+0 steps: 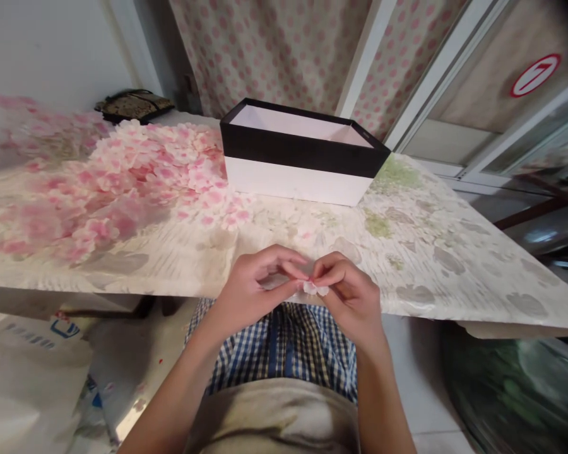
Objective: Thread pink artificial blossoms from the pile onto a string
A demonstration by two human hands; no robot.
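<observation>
Between my two hands, above the table's front edge, is a small pale pink artificial flower. The fingertips of my left hand pinch it from the left. From the right, the thumb and forefinger of my right hand close on it near its pink centre. My fingers cover part of the flower. A large heap of pink and white artificial blossoms lies on the table to the left.
A black-and-white open box stands at the back of the table, on a patterned tablecloth. Small green pieces lie right of it. A dark patterned bag sits back left. A white sack is on the floor.
</observation>
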